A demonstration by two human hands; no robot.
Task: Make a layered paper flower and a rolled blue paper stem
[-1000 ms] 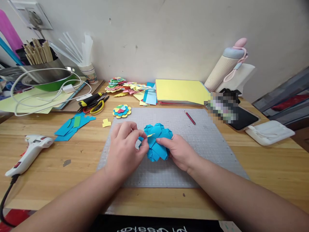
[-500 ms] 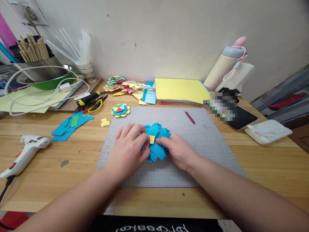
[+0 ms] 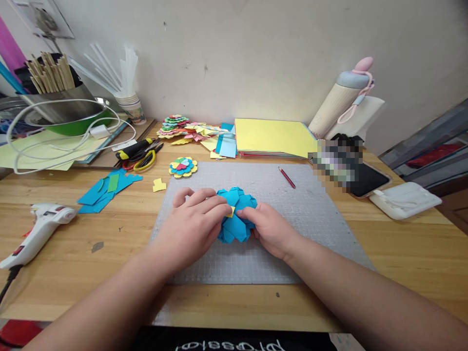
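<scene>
A blue folded-paper flower (image 3: 234, 229) is held above the grey cutting mat (image 3: 288, 253). My right hand (image 3: 272, 226) grips its right side, thumb on top and fingers underneath. A small yellow paper piece (image 3: 231, 212) lies at the flower's middle, partly covered by fingers. My left hand (image 3: 197, 222) is closed at the flower's left side, its fingertips pressing on the yellow piece; its thumb is hidden. Just beyond, a small layered multicoloured paper flower (image 3: 183, 167) rests by the mat's top left corner.
Blue paper scraps (image 3: 106, 191), a yellow scrap (image 3: 159, 185) and a white glue gun (image 3: 44, 229) lie left. Scissors (image 3: 146, 160) and finished paper flowers (image 3: 179, 127) lie behind. A red pencil (image 3: 287, 177) is on the mat; a yellow paper stack (image 3: 274, 136) sits by the wall.
My left fingers have gone from pinching near the yellow piece to stretching over it and pressing it. The blue flower has shifted very slightly; my right hand keeps its grip.
</scene>
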